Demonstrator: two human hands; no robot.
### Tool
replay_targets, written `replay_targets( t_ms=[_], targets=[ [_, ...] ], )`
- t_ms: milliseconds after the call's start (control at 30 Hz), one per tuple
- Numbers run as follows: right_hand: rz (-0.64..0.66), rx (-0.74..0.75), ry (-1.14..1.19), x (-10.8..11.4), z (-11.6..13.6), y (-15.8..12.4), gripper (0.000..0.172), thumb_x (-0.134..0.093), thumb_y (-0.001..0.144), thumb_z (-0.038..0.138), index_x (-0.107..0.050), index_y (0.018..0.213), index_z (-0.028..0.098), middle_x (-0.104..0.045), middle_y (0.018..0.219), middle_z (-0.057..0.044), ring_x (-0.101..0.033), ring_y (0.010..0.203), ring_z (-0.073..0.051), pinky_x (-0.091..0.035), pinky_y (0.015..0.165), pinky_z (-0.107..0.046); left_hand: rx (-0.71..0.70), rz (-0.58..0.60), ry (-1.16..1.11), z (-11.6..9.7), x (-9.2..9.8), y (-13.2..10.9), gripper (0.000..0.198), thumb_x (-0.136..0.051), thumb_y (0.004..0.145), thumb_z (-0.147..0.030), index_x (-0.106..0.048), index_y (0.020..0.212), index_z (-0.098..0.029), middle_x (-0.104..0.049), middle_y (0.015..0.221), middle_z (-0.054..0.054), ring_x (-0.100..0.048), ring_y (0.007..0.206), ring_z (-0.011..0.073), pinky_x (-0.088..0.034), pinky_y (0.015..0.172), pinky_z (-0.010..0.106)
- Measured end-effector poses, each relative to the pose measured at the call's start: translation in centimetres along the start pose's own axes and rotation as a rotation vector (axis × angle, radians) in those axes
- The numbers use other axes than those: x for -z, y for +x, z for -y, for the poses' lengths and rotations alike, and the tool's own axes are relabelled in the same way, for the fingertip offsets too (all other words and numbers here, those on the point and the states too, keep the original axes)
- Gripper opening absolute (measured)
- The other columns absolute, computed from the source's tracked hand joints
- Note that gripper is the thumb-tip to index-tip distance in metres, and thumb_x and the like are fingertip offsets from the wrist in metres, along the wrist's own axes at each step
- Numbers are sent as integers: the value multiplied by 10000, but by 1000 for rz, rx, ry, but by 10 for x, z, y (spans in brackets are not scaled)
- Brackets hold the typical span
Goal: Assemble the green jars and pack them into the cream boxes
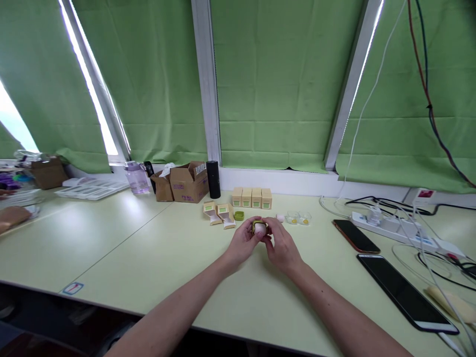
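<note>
My left hand (pixel 241 244) and my right hand (pixel 283 246) meet over the table, fingers closed around a small olive-green case (pixel 254 225). Set in the case, facing me, is a round pale pink piece (pixel 261 229) whose exact kind I cannot make out. Just beyond my left hand lies a small green square container (pixel 239 215). Past my right hand are another pale pink piece (pixel 280 217) and two clear cups, a left one (pixel 292 218) and a right one (pixel 305 218), each with something yellow inside.
Two opened kraft boxes (pixel 226 215) lie left of the green container. Several closed kraft boxes (pixel 252 197) stand behind. Farther left are a cardboard carton (pixel 189 182), a black cylinder (pixel 213 179) and a purple bottle (pixel 137 177). Phones (pixel 405 290) and a power strip (pixel 394 230) lie right.
</note>
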State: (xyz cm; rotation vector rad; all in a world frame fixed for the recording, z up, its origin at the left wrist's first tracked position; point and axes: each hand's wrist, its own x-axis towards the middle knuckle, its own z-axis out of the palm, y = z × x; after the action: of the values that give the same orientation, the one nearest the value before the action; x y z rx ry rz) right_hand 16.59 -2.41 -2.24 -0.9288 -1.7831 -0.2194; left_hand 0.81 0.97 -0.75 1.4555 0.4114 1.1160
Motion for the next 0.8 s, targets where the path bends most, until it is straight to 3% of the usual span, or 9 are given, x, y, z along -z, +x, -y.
replay_targets(
  t_ms=[167,267,400,500,633,800],
  targets=[
    [-78,-203,103,1,-1,0,335,-593,960,256,-531,1289,239,-693,1149,-114,-702,888,-237,-636,762,-409,-4,-66,131,-7,9,-1,608,-636,929,-582,-494,1403,-229,-592,1426,176,-721,874,193,-571,738,327],
    [-114,-367,271,0,-2,1,369,-670,928,348,-532,1249,230,-711,1136,-116,-716,833,-213,-635,714,-371,-36,-150,230,-6,17,1,514,-576,969,-559,-511,1349,-219,-671,1304,154,-688,760,153,-538,708,312],
    [-117,-501,589,-4,-4,4,415,-702,904,450,-523,1210,233,-756,1038,-102,-722,792,-196,-633,641,-329,-96,-182,378,1,23,3,390,-571,992,-429,-538,1330,-236,-709,1198,119,-680,951,200,-518,792,326],
    [-104,-588,754,-4,-5,7,453,-746,857,512,-567,1148,214,-774,948,-97,-720,736,-202,-633,615,-348,-195,-168,510,1,23,2,362,-568,985,-296,-564,1344,-252,-687,1244,115,-633,1116,233,-501,891,361],
    [-60,-742,932,-2,-5,8,525,-789,801,570,-629,1110,178,-767,831,-90,-716,678,-216,-623,624,-388,-345,-102,681,-6,21,-1,424,-581,949,-183,-599,1362,-278,-641,1323,114,-568,1150,263,-494,943,414],
    [-40,-898,1094,1,1,10,529,-844,739,584,-699,1029,165,-721,733,-37,-679,636,-174,-557,599,-309,-410,9,812,-7,21,-3,582,-616,901,-95,-556,1431,-329,-569,1380,94,-460,1327,291,-425,1113,493]
  ],
)
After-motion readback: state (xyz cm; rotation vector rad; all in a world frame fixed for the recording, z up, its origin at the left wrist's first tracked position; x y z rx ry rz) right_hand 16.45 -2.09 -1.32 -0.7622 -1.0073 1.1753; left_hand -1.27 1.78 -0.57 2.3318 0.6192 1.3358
